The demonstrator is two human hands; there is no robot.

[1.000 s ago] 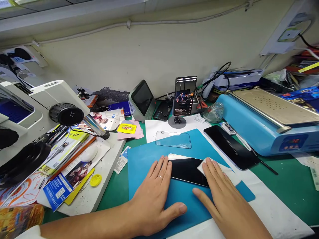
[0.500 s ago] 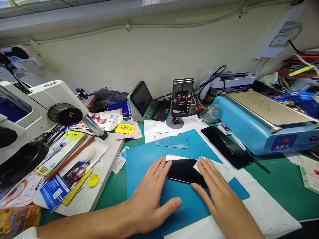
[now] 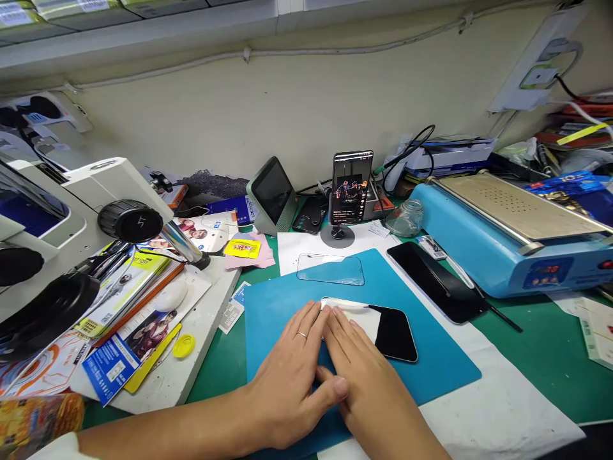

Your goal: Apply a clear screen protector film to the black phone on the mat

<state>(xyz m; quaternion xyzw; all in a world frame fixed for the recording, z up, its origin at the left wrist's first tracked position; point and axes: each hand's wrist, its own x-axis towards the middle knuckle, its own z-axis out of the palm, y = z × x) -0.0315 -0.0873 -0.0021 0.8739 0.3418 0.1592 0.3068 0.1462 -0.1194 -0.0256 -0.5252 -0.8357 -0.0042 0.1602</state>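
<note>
A black-screened phone [image 3: 398,333] lies face up on a blue mat [image 3: 282,297]. My left hand [image 3: 287,383] rests with fingers stretched out at the phone's left end, its thumb apart. My right hand [image 3: 368,377] presses a white wipe [image 3: 368,326] onto the screen, fingertips close beside the left ones. Its palm hides part of the phone. Along the phone's far edge lies a slim white piece [image 3: 345,303], whose kind I cannot make out. A clear screen protector with a black border [image 3: 330,271] lies farther back on the mat.
Right of the mat lies another dark phone [image 3: 431,281], near a blue machine with a metal plate [image 3: 517,236]. Behind stands a lit phone on a stand [image 3: 352,191], beside a glass jar [image 3: 405,218]. A microscope [image 3: 129,217] and papers crowd the left.
My right hand has slid left along the phone with the wipe, uncovering the phone's right end. It now meets my left hand, which has stayed nearly in place.
</note>
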